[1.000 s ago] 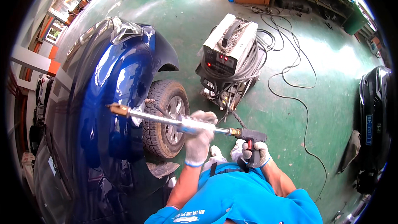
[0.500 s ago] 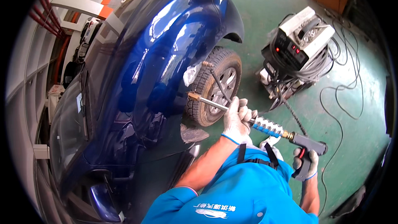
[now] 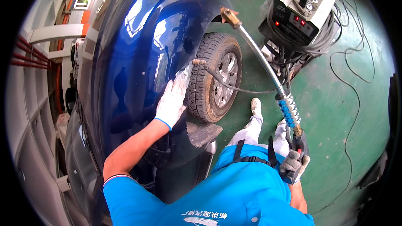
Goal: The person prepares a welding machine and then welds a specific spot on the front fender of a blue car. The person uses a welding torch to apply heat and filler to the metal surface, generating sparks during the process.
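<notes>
A dark blue car (image 3: pixel 138 46) stands at my left with its rear wheel (image 3: pixel 217 77) showing. My left hand (image 3: pixel 171 100), in a white glove, lies flat with fingers spread on the blue fender panel just beside the wheel arch. My right hand (image 3: pixel 294 164), also gloved, grips the pistol handle of a long dent-pulling tool (image 3: pixel 261 60). Its metal rod points up and away from the car, with a brass tip near the top and a blue spring section above the handle.
A grey welding machine (image 3: pixel 303 6) with red lights sits on the green floor (image 3: pixel 335 100) beyond the wheel, with coils of black cable around it. A cable clamp (image 3: pixel 200 62) hangs at the fender edge. My legs and a white shoe (image 3: pixel 256 106) are below.
My left hand has let go of the tool's rod and now rests flat on the fender. The tool has swung away from the panel, held only by my right hand.
</notes>
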